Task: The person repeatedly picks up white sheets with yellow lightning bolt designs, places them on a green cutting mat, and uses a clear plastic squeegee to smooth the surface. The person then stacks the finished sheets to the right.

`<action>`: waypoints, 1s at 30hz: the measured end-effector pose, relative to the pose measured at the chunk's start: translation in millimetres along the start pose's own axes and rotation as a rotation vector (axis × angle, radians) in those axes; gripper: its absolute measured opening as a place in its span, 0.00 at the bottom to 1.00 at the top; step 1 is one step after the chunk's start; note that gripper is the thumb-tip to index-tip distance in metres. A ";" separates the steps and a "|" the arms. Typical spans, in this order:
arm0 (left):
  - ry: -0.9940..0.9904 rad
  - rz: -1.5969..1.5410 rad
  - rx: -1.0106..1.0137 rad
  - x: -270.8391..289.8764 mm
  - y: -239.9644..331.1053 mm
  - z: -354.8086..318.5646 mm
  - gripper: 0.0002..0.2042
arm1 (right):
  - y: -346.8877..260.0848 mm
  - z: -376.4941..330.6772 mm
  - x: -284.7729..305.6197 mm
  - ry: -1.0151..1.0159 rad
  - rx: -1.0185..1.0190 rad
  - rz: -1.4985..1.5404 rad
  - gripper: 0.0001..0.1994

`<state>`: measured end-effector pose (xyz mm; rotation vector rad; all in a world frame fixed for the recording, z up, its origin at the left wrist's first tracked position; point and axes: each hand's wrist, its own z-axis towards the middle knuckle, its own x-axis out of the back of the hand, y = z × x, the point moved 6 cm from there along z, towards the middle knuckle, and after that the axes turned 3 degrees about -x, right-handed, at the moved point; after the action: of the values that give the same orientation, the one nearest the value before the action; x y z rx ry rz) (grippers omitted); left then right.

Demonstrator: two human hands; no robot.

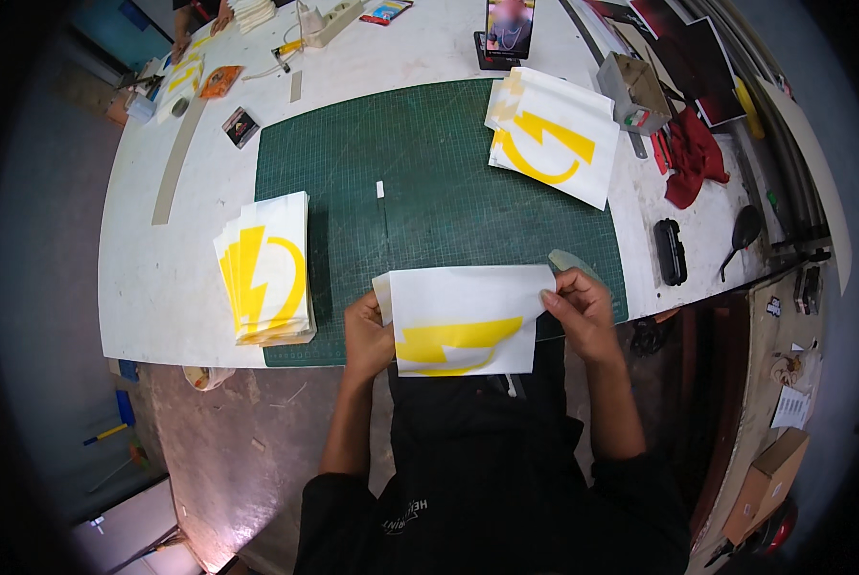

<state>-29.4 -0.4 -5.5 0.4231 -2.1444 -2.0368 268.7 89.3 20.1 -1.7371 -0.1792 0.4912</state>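
I hold a white sheet with a yellow lightning-bolt decal over the near edge of the green cutting mat. My left hand grips its left edge from behind. My right hand pinches its upper right corner, where a thin layer seems to lift. A stack of like sheets lies left of the mat. Another stack lies at the mat's far right corner.
A phone on a stand is at the back. A red cloth, a black case, a grey box and a dark scraper lie right. Another person's hands work far left. A small white scrap sits mid-mat.
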 end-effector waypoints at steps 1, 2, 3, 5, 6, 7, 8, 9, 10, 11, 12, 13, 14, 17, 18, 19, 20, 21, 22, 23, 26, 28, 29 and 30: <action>-0.029 -0.032 0.018 -1.4 0.4 0.6 0.14 | -3.9 2.6 -0.5 -0.010 -0.016 0.028 0.05; -0.006 -0.034 0.016 -1.9 1.2 1.1 0.14 | -6.6 2.2 -7.2 -0.037 -0.037 0.056 0.05; 0.017 -0.036 0.014 -3.7 1.7 1.5 0.14 | -9.8 1.2 -17.7 -0.065 -0.058 0.084 0.05; 0.035 -0.047 -0.002 -4.2 1.1 3.1 0.15 | -12.2 0.1 -31.8 -0.110 -0.058 0.090 0.06; 0.033 -0.055 -0.016 -3.7 0.1 4.2 0.15 | -7.6 0.2 -29.7 -0.114 -0.063 0.029 0.06; 0.032 -0.064 -0.029 -3.2 -0.8 3.9 0.15 | -0.3 0.1 -25.4 -0.120 -0.070 -0.032 0.06; 0.038 -0.067 -0.019 -3.2 -1.7 3.7 0.15 | 3.8 -1.1 -20.7 -0.125 -0.077 -0.093 0.06; 0.043 -0.070 -0.009 -3.3 -2.0 3.4 0.14 | 3.5 -5.2 -13.5 -0.142 -0.081 -0.115 0.06; 0.053 -0.072 0.001 -2.1 -1.5 2.7 0.14 | 0.0 -9.2 -6.6 -0.164 -0.086 -0.136 0.06; 0.040 -0.051 0.011 0.2 -5.0 2.2 0.15 | -2.3 -11.3 -4.3 -0.186 -0.090 -0.157 0.07; 0.027 -0.030 0.021 4.7 -11.2 1.9 0.15 | -4.5 -11.4 -5.1 -0.178 -0.078 -0.131 0.06; 0.008 -0.011 0.030 3.5 -11.6 3.0 0.16 | -11.4 -11.5 -8.1 -0.162 -0.063 -0.107 0.06; 0.052 -0.019 -0.031 1.6 -6.8 3.2 0.16 | -15.4 -10.5 -11.2 -0.147 -0.048 -0.082 0.06; 0.259 0.158 -0.219 -4.7 15.0 4.5 0.18 | 0.2 0.8 -14.7 -0.042 -0.101 0.053 0.06; 0.387 0.364 -0.281 2.1 21.2 0.1 0.18 | 4.7 1.5 -14.8 -0.032 -0.122 0.062 0.06; 0.517 0.568 -0.348 7.1 28.2 -4.8 0.19 | 7.7 3.1 -15.0 -0.024 -0.138 0.067 0.06; 0.436 0.432 -0.298 10.4 20.7 -3.6 0.17 | 11.3 4.8 -15.0 -0.016 -0.154 0.072 0.06; 0.354 0.297 -0.248 16.7 11.7 -4.6 0.15 | 17.5 7.5 -12.2 -0.014 -0.166 0.046 0.06; 0.270 0.165 -0.194 17.8 11.3 -6.3 0.13 | 22.5 10.3 -8.5 -0.010 -0.183 0.023 0.06; 0.185 0.056 0.077 18.5 1.0 -11.7 0.11 | 25.9 12.3 -5.7 -0.005 -0.200 0.000 0.07; 0.138 -0.372 0.279 5.5 -6.1 -11.0 0.13 | 21.3 17.6 -17.1 0.029 -0.191 -0.020 0.07; 0.088 -0.346 0.300 -2.9 -11.2 -9.7 0.14 | 24.8 19.5 -21.6 0.050 -0.203 0.008 0.08; 0.035 -0.215 0.293 -7.8 -5.8 -5.2 0.13 | 26.7 20.3 -21.9 0.062 -0.209 0.022 0.08; -0.018 -0.084 0.286 -13.4 0.4 -1.1 0.13 | 30.0 21.1 -20.5 0.076 -0.214 0.024 0.08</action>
<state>-16.4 2.7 -3.9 0.5408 -2.4778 -1.7820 237.2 93.6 -7.3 -1.9657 -0.1613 0.4354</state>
